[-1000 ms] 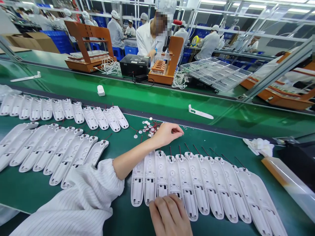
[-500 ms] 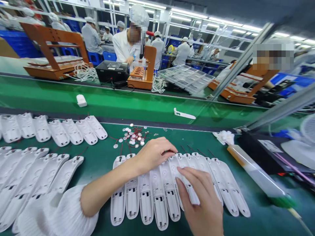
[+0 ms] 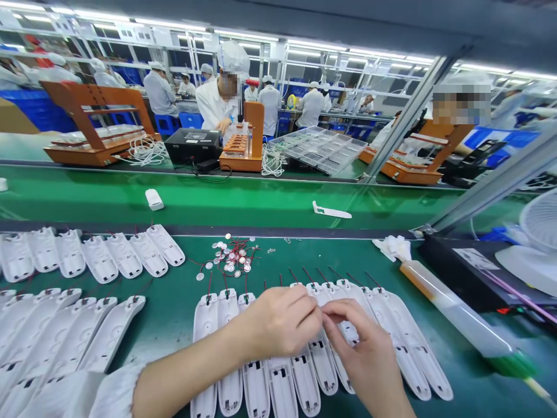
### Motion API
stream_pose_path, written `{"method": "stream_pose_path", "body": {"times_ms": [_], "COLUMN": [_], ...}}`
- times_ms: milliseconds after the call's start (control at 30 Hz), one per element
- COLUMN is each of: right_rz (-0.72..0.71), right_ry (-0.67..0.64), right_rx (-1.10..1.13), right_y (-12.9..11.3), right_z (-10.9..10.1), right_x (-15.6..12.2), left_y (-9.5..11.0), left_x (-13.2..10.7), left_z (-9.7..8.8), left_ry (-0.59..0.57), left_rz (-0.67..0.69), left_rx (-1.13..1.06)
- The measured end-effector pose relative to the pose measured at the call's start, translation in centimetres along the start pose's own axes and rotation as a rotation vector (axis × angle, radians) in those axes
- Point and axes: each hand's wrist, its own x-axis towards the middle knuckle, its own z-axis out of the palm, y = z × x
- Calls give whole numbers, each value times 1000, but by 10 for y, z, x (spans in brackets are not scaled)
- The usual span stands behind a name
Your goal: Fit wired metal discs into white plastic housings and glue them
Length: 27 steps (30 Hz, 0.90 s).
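Over the row of white shells on the green surface, left hand and right hand met fingertip to fingertip, both pinched narrow, anything held too small to tell.

Disc pile lies behind casing row, tube to its rt, conveyor furthest back.

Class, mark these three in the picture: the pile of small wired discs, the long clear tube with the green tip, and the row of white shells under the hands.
Pile of wired discs (image 3: 232, 258): head view, middle of the pile.
Clear tube (image 3: 452, 313): head view, middle of its barrel.
Row of white shells (image 3: 208, 331): head view, leftmost shell.
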Motion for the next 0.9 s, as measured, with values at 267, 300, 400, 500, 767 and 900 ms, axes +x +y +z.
{"method": "stream_pose_path", "body": {"times_ms": [267, 300, 400, 500, 767, 900], "right_rz": [210, 212, 156, -35, -302, -284], "right_ry": [69, 52, -4, -88, -53, 15], "right_rx": [-10, -15, -39, -42, -372, -337], "right_y": [11, 12, 9, -2, -34, -42], "right_z": [-22, -23, -25, -19, 32, 57], "right_x": [-25, -28, -38, -47, -89, -98], "left_y": [-109, -118, -128, -127, -127, -112], "left_x": [-21, -24, -30, -31, -11, 2], "left_z": [17, 20, 31, 39, 14, -6], "left_ry": [-285, -302, -343, -329, 49, 167], "left_rz": [-885, -925, -998, -1038, -1041, -1066], "left_rx": [96, 94, 59, 1, -175, -303]}}
